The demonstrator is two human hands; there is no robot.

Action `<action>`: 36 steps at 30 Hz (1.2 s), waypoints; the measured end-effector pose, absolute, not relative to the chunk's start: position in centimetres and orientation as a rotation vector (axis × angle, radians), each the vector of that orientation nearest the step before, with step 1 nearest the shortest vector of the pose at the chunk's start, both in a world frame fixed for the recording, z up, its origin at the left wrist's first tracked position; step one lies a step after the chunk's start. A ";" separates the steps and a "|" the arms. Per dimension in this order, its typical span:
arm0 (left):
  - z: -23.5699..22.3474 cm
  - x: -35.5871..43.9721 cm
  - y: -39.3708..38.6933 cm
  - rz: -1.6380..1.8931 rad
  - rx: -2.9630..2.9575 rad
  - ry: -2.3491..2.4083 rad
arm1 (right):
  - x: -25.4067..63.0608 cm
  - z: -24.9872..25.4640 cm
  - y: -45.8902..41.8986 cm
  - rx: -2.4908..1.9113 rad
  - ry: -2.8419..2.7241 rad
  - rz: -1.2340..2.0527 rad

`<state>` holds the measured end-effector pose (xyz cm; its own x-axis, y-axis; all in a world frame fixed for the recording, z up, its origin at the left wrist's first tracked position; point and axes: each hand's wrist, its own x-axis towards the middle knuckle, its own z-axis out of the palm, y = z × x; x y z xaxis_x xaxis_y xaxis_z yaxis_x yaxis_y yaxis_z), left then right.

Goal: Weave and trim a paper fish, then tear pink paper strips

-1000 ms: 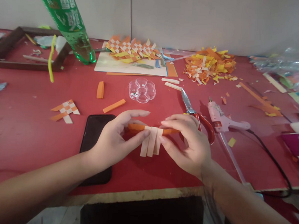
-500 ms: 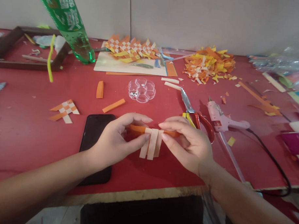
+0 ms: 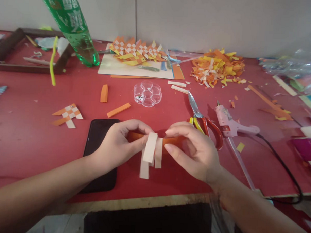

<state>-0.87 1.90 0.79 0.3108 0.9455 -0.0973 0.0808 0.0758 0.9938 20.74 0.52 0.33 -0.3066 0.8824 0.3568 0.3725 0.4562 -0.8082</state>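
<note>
My left hand (image 3: pixel 121 146) pinches interlaced paper strips between thumb and forefinger, just above the table's front edge. Several cream paper strips (image 3: pixel 149 148) hang down from the pinch, one lying across the others. An orange paper strip (image 3: pixel 173 141) runs sideways through them, its ends passing into both hands. My right hand (image 3: pixel 195 150) is curled around the right end of this orange strip; its thumb and forefinger tips stand a little apart. The fingers behind the strip are hidden. Under my left wrist lies a black phone (image 3: pixel 100 138).
Red-handled scissors (image 3: pixel 205 123) and a pink glue gun (image 3: pixel 229 122) with a cord lie at right. A woven paper fish (image 3: pixel 70 114) rests at left. Behind are a clear flower-shaped tray (image 3: pixel 147 96), a green bottle (image 3: pixel 74 28), more paper fish (image 3: pixel 137 49) and paper scraps (image 3: pixel 218 66).
The cream strips have shifted slightly left and fanned apart, with one now folded over the front. More of the orange strip shows near my right hand. Both hands stay almost in place.
</note>
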 end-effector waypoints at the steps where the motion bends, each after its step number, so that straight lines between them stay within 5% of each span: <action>1: 0.7 -0.8 1.9 0.877 1.287 1.047 | 20.8 0.5 0.5 -1.060 -1.835 0.791; 11: 0.5 -0.7 1.7 0.899 1.431 1.072 | 21.4 0.5 0.7 -0.750 -1.635 1.261; 18: 1.0 -0.7 1.7 0.852 1.512 1.105 | 20.8 0.2 0.4 -1.012 -1.882 0.899; 26: 0.7 -0.4 1.7 0.907 1.474 1.205 | 21.0 0.0 0.5 -0.781 -1.983 -0.111; 36: 0.6 -0.6 2.2 0.875 1.267 1.056 | 20.6 0.5 0.2 -0.736 -2.412 0.140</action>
<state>-0.55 2.15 0.59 0.3030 0.9441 -0.1296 0.0475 0.1209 0.9915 20.58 0.23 0.54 -0.6617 0.5375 0.5228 0.4736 0.8401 -0.2644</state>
